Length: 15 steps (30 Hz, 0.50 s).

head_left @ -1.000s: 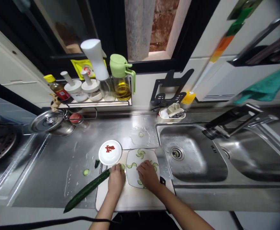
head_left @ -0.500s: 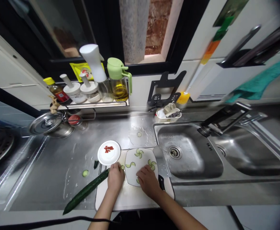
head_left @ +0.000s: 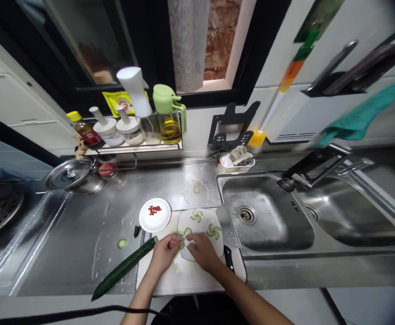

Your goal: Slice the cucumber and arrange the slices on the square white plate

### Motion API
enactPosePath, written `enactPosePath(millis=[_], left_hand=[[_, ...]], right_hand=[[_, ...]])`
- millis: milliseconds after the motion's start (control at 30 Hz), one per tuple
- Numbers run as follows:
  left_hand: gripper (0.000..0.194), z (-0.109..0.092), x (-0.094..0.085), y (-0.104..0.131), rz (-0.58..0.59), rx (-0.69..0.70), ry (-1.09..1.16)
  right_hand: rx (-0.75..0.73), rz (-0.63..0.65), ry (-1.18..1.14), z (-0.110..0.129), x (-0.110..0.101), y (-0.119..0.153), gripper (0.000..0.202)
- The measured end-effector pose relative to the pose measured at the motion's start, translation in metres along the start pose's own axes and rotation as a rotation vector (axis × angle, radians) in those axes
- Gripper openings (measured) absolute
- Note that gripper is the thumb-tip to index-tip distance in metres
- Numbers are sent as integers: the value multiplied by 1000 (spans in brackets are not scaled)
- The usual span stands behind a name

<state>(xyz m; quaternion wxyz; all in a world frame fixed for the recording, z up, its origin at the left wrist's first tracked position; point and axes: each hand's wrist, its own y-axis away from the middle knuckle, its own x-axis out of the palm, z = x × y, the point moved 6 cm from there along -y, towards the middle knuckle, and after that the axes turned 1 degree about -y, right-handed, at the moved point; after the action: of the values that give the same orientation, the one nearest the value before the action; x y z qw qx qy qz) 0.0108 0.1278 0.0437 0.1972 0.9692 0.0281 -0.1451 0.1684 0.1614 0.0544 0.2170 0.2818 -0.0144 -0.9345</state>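
Steel counter (head_left: 85,230), left hand (head_left: 164,254) now nearer right hand (head_left: 203,253)

- a black-framed window (head_left: 153,49) before me, red brick (head_left: 222,40) showing beyond
- pale wall (head_left: 199,124) beneath it
- steel counter (head_left: 75,234), glinting with white light
- two-basin steel sink (head_left: 271,212) over on the right

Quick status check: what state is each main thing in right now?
Square plate: bearing cucumber slices
Round plate: bearing red pieces
Left hand: fingertips close together, contents unclear
Right hand: over the square plate, fingers bent
Long cucumber: cut at one end
Knife: lying flat
Pot: lid on
Oil jug: upright, partly filled
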Motion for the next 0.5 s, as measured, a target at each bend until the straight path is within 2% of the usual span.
enactPosePath(millis=[100,233,333,500], left_hand=[[27,-3,12,0,111,-20,148],[34,-8,21,3,193,-87,257],[39,-6,27,4,216,-172,337],[47,5,35,6,188,-359,419]], right_hand=[[45,37,-68,4,0,-4,18],[64,61,-84,6,-6,-3,10],[77,55,-69,6,-11,-1,9],[65,48,-32,9,-18,2,12]])
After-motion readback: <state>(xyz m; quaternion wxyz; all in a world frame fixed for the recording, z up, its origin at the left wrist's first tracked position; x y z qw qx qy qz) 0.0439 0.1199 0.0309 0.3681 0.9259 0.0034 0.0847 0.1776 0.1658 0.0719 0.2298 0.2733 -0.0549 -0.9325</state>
